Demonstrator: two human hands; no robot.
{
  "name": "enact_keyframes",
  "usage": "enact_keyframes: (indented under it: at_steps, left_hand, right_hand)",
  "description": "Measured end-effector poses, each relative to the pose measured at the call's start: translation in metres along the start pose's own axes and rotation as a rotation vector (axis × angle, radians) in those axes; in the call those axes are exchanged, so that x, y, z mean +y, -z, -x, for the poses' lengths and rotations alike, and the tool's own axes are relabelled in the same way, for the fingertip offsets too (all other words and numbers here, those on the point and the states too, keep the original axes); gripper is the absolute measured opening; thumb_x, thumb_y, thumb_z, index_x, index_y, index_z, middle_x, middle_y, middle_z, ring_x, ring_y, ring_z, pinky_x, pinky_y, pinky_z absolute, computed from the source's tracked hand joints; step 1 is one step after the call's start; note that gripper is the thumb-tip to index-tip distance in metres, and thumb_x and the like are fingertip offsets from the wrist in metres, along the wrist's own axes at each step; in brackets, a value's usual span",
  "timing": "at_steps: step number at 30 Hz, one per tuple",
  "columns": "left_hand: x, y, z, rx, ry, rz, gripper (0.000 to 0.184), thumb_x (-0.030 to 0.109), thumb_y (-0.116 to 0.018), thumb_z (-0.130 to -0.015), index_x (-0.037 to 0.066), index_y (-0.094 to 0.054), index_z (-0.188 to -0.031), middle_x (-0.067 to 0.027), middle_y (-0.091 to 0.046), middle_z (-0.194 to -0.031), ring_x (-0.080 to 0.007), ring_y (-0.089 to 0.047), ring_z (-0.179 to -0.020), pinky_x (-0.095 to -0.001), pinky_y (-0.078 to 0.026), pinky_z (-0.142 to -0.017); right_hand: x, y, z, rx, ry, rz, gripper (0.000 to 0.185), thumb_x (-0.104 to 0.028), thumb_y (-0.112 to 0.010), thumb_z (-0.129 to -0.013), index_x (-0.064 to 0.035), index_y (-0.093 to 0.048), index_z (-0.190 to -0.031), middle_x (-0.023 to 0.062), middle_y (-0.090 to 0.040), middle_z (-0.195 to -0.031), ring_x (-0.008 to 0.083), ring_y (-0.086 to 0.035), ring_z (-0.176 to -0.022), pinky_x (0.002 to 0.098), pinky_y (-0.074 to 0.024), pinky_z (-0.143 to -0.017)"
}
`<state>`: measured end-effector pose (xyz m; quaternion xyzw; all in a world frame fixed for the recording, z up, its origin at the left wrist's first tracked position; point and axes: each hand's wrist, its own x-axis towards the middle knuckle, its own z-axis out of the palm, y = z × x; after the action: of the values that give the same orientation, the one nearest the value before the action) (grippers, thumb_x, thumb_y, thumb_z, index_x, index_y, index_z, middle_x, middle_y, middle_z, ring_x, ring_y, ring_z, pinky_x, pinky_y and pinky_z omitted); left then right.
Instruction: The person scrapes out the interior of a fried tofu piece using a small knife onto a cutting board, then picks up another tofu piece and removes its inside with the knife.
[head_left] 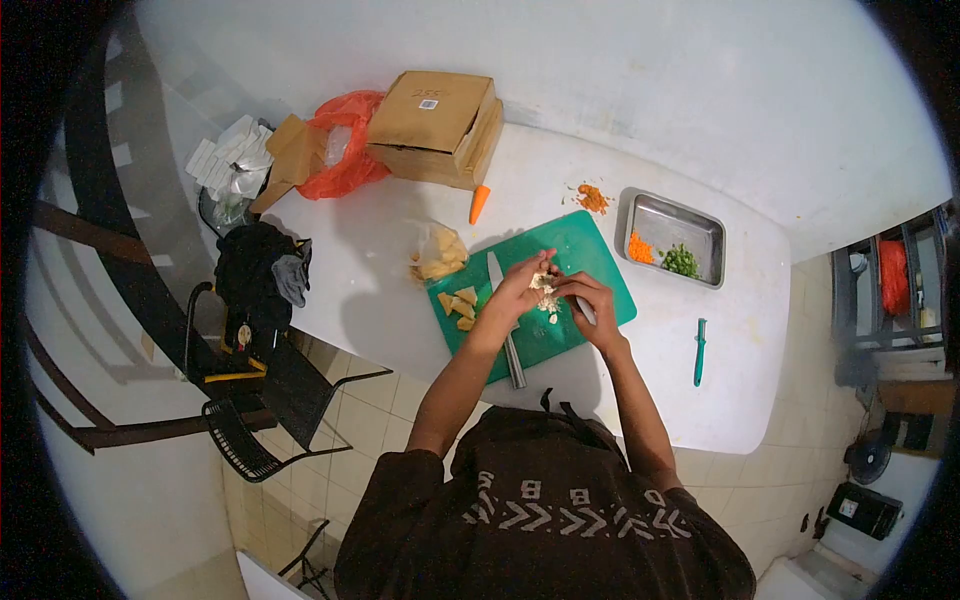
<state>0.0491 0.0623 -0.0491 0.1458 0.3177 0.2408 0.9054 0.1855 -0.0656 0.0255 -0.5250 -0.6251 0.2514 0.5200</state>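
Observation:
Over the green cutting board [540, 344] my left hand [521, 284] is cupped with small pale chopped pieces [548, 300] at its fingers. My right hand [592, 305] is closed beside it, its fingertips at the same pieces; a pale or shiny item [586, 311] shows in its grip, too small to name. A long knife [512, 352] lies on the board, its handle toward me, partly under my left hand. Yellowish chunks [460, 306] sit at the board's left side. A clear bag of similar chunks [438, 252] lies just beyond the board's left corner.
A metal tray [708, 270] with chopped orange and green pieces stands at the right. A green-handled peeler [700, 352] lies nearer. Behind are a carrot [479, 204], orange scraps [593, 198], cardboard boxes [432, 110] and a red bag [345, 178]. A black chair [290, 400] stands left.

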Motion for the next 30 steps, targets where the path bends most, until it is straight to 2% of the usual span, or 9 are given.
enact_keyframes:
  at_steps: [6,9,12,14,15,17,21,26,30]
  left_hand:
    - [-0.003,0.009,-0.005,-0.079,-0.026,0.018,0.029,0.024,-0.056,-0.104,0.002,-0.057,-0.124,-0.0014,-0.057,-0.079,-0.0186,-0.060,-0.083,-0.0394,-0.056,-0.084]
    - [-0.006,0.004,-0.007,-0.043,-0.014,0.054,0.028,0.024,-0.055,-0.105,0.003,-0.057,-0.124,-0.0008,-0.055,-0.079,-0.0166,-0.059,-0.081,-0.0386,-0.055,-0.087]
    - [-0.009,0.002,-0.010,-0.033,-0.114,0.135,0.028,0.025,-0.053,-0.106,0.004,-0.056,-0.124,-0.0002,-0.052,-0.077,-0.0159,-0.057,-0.079,-0.0377,-0.055,-0.087]
    - [-0.012,0.003,-0.010,0.008,-0.168,0.177,0.028,0.026,-0.052,-0.106,0.004,-0.056,-0.123,0.0002,-0.051,-0.076,-0.0158,-0.055,-0.077,-0.0372,-0.054,-0.087]
    - [-0.014,0.001,-0.009,0.008,-0.166,0.177,0.028,0.026,-0.052,-0.106,0.004,-0.056,-0.123,0.0002,-0.051,-0.076,-0.0158,-0.055,-0.077,-0.0372,-0.054,-0.087]
    - [-0.018,-0.005,-0.006,0.075,-0.283,0.265,0.029,0.027,-0.052,-0.106,0.004,-0.055,-0.124,0.0004,-0.051,-0.077,-0.0156,-0.055,-0.076,-0.0362,-0.055,-0.084]
    - [-0.022,-0.007,-0.011,0.054,-0.366,0.289,0.030,0.029,-0.053,-0.106,0.006,-0.055,-0.124,0.0007,-0.051,-0.077,-0.0149,-0.054,-0.074,-0.0356,-0.055,-0.080]
    - [-0.025,-0.012,-0.011,0.101,-0.438,0.489,0.035,0.036,-0.053,-0.104,0.008,-0.057,-0.124,0.0014,-0.047,-0.076,-0.0129,-0.051,-0.071,-0.0328,-0.052,-0.073]
    - [-0.029,-0.015,-0.016,0.056,-0.527,0.489,0.036,0.040,-0.051,-0.104,0.008,-0.059,-0.120,0.0012,-0.046,-0.076,-0.0123,-0.049,-0.070,-0.0310,-0.051,-0.072]
  right_hand:
    - [0.004,0.001,0.002,-0.005,-0.054,-0.085,0.036,0.017,-0.057,-0.066,0.0011,-0.070,-0.096,0.0150,-0.069,-0.102,0.0318,-0.068,-0.097,0.0359,-0.0527,-0.087]
    - [-0.003,-0.004,0.002,0.045,-0.023,-0.034,0.035,0.017,-0.057,-0.068,0.0007,-0.070,-0.096,0.0149,-0.069,-0.101,0.0313,-0.068,-0.095,0.0360,-0.0529,-0.085]
    - [-0.010,-0.012,0.004,0.059,-0.020,0.015,0.032,0.017,-0.059,-0.072,0.0009,-0.070,-0.097,0.0149,-0.068,-0.099,0.0301,-0.068,-0.094,0.0360,-0.0531,-0.083]
    - [-0.011,-0.018,0.006,0.149,-0.098,0.056,0.024,0.018,-0.060,-0.080,0.0002,-0.069,-0.094,0.0133,-0.068,-0.101,0.0238,-0.069,-0.092,0.0292,-0.0561,-0.076]
    - [-0.011,-0.023,0.007,0.150,-0.099,0.056,0.024,0.018,-0.060,-0.080,0.0002,-0.069,-0.094,0.0133,-0.068,-0.101,0.0238,-0.069,-0.092,0.0292,-0.0561,-0.076]
    - [-0.011,-0.035,0.009,0.275,-0.120,-0.006,0.019,0.016,-0.061,-0.084,0.0006,-0.067,-0.094,0.0126,-0.066,-0.100,0.0209,-0.069,-0.092,0.0276,-0.0577,-0.074]
    - [-0.007,-0.045,0.013,0.318,-0.169,-0.101,0.015,0.014,-0.060,-0.088,0.0015,-0.066,-0.096,0.0121,-0.065,-0.101,0.0196,-0.068,-0.092,0.0277,-0.0589,-0.074]
    - [-0.013,-0.053,0.012,0.476,-0.155,-0.120,0.003,0.004,-0.063,-0.093,0.0027,-0.062,-0.095,0.0113,-0.065,-0.097,0.0176,-0.067,-0.090,0.0279,-0.0549,-0.077]
    - [-0.007,-0.066,0.016,0.565,-0.250,-0.144,0.004,0.001,-0.064,-0.093,0.0025,-0.061,-0.095,0.0102,-0.065,-0.097,0.0155,-0.066,-0.088,0.0276,-0.0530,-0.077]
